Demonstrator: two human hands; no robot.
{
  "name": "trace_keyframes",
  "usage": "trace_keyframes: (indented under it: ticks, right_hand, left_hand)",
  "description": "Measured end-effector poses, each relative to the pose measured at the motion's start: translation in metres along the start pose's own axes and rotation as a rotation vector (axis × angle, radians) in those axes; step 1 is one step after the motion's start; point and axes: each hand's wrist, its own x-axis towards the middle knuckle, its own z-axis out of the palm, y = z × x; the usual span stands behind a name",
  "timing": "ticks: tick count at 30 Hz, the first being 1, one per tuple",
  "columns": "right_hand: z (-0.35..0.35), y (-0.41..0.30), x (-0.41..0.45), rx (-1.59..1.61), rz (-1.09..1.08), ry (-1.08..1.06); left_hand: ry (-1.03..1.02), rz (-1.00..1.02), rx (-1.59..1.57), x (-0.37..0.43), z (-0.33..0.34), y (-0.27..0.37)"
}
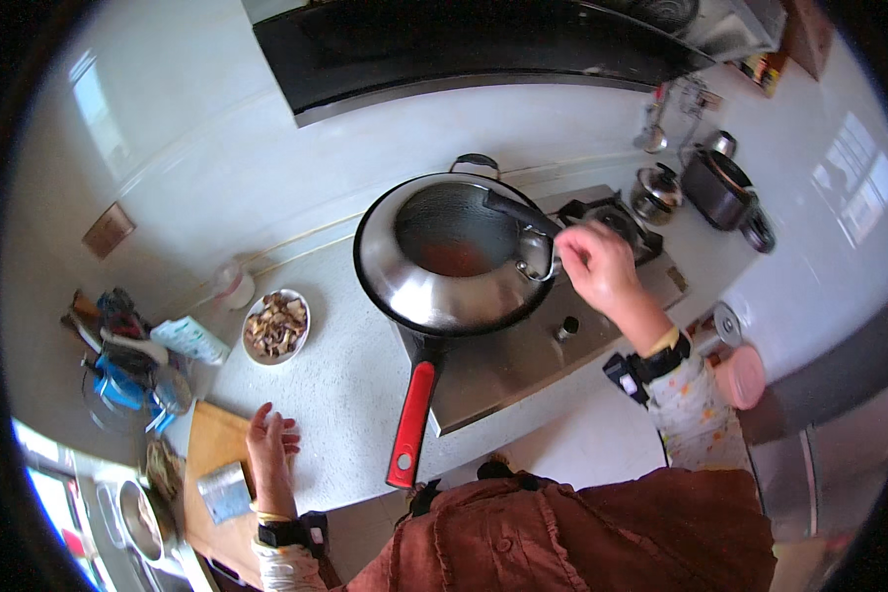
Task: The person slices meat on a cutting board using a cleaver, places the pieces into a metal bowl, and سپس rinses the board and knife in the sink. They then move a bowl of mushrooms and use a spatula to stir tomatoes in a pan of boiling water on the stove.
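Note:
A wok with a long red handle (412, 425) sits on the left burner of a steel gas stove (481, 392). Covering it is a steel lid (385, 274) with a glass window (451, 214), through which something reddish shows under the fogged pane. My right hand (598, 268) grips the end of the lid's black handle (522, 211) at the lid's right side. Over the counter, beside the right edge of a wooden cutting board (211, 436), my left hand (270, 451) is empty with its fingers apart. A small silvery packet (226, 492) lies on the board next to that hand.
A white bowl of cut mushrooms (275, 327) stands left of the wok. Utensils and blue-handled items (122, 377) crowd the left wall. A glass teapot (655, 194) and dark pot (718, 189) stand back right. The black range hood (451, 48) overhangs the stove.

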Motion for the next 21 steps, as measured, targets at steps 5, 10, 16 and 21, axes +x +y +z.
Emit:
trace_keyframes:
  ticks: [5,10,16,21]
  right_hand:
    - [0.036,0.031,0.072,-0.030,0.026,-0.200]
    - [0.075,0.029,0.098,0.023,0.170,-0.630]
    - [0.077,0.020,0.097,-0.084,0.265,-0.603]
    - [0.066,0.062,0.103,0.217,0.276,-0.275]
  left_hand:
    - [0.048,-0.014,-0.021,-0.080,0.037,-0.004]
    - [0.109,-0.045,0.000,-0.128,0.052,-0.009]
    - [0.150,-0.066,-0.055,-0.149,0.048,-0.021]
    - [0.126,-0.088,-0.119,-0.139,0.042,-0.031]
